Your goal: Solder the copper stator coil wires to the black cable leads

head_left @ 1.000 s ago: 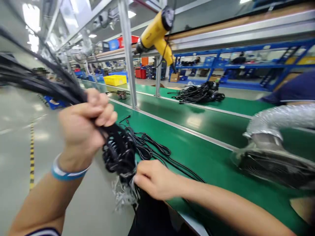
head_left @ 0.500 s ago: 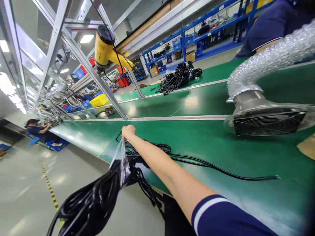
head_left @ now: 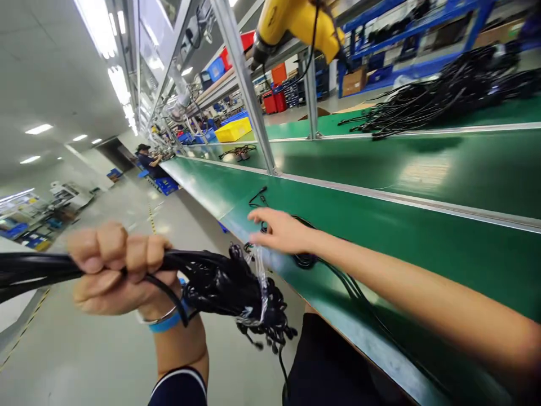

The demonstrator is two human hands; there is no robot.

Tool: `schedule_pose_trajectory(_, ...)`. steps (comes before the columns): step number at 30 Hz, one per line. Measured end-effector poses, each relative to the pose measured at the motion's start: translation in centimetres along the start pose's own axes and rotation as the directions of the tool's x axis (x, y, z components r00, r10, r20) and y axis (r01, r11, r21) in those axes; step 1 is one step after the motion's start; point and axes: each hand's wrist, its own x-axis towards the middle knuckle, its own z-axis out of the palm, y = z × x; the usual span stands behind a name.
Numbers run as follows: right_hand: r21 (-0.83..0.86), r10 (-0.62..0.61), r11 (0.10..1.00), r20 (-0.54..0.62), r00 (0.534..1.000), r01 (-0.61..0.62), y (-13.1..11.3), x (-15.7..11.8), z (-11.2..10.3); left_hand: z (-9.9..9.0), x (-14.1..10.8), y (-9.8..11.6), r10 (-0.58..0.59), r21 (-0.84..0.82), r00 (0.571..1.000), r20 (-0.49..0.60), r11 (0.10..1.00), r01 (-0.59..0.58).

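A yellow bin [head_left: 233,129] sits on the far side of the bench, beyond a metal post [head_left: 249,90]; what it holds cannot be made out; a blue bin [head_left: 216,69] and a red bin [head_left: 247,39] stand on the raised shelf behind, and a cardboard box [head_left: 354,80] is by the blue rack [head_left: 406,70], their contents also unclear.

Clear plastic [head_left: 264,287] wraps round the bundle of black cables [head_left: 215,282] near its end, with small plugs poking out past it; the bundle hangs over the floor in front of the green bench [head_left: 359,214]; the left hand [head_left: 122,270] is clamped round its cables, fingers curled tight; the right hand [head_left: 283,231] has its thumb and fingers apart, right by the plastic, though whether they touch cannot be told.

Loose cables [head_left: 353,287] lie on the bench, partly hidden by the right forearm; a cable pile [head_left: 439,93] lies on the far strip; a yellow heat gun [head_left: 291,25] hangs above, cutting across the view of the shelf.
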Motion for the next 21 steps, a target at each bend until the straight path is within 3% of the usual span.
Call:
schedule_pose_trajectory(1, 0.028, -0.100, 0.995, 0.122, 0.987, 0.097, -0.2, -2.1, 1.1, -0.4, -0.2, 0.2, -0.001, 0.054, 0.997, 0.076, 0.999, -0.003)
schedule_pose_trajectory(2, 0.062, -0.228, 0.974, 0.255, 0.940, 0.220, -0.2, -4.0, 2.0, -0.6, -0.4, 0.3, -0.013, 0.102, 0.990, 0.141, 0.995, -0.001)
schedule_pose_trajectory(3, 0.071, -0.269, 0.963, 0.292, 0.918, 0.259, -0.2, -5.6, 2.8, -0.7, -0.5, 0.3, -0.032, 0.135, 0.983, 0.180, 0.991, 0.008)
schedule_pose_trajectory(6, 0.064, -0.271, 0.963, 0.220, 0.937, 0.263, 0.0, -7.5, 3.5, -0.4, -0.5, 0.2, -0.047, 0.107, 0.985, 0.168, 0.994, 0.029)
schedule_pose_trajectory(8, 0.092, -0.156, 0.985, 0.122, 0.980, 0.145, 0.3, -6.5, 2.5, -0.1, -0.5, 0.0, -0.028, 0.024, 0.984, 0.175, 0.999, 0.024)
schedule_pose_trajectory(10, 0.144, 0.071, 0.987, -0.025, 0.997, -0.067, 0.7, -3.9, 0.7, 0.2, -0.4, -0.4, -0.003, -0.063, 0.980, 0.197, 0.998, 0.016)
schedule_pose_trajectory(11, 0.141, 0.145, 0.981, -0.100, 0.984, -0.130, 0.9, -2.3, -0.2, 0.3, -0.4, -0.7, -0.008, -0.084, 0.976, 0.218, 0.996, 0.027)
schedule_pose_trajectory(14, 0.079, 0.205, 0.978, -0.257, 0.944, -0.191, 1.3, 2.5, -2.1, 0.8, -0.1, -1.8, -0.003, -0.038, 0.972, 0.237, 0.999, 0.012)
schedule_pose_trajectory(16, 0.000, 0.176, 0.983, -0.263, 0.949, -0.183, 1.3, 5.0, -2.3, 1.7, 0.3, -2.7, 0.001, 0.059, 0.984, 0.178, 0.998, -0.012)
schedule_pose_trajectory(18, -0.082, 0.125, 0.987, -0.174, 0.977, -0.141, 0.8, 6.5, -1.9, 2.8, 0.6, -3.9, 0.014, 0.136, 0.997, 0.075, 0.990, -0.024)
schedule_pose_trajectory(21, -0.217, 0.067, 0.973, -0.050, 0.997, -0.076, 0.1, 6.4, -2.1, 4.5, 1.1, -6.0, -0.004, 0.220, 0.992, -0.128, 0.975, 0.032)
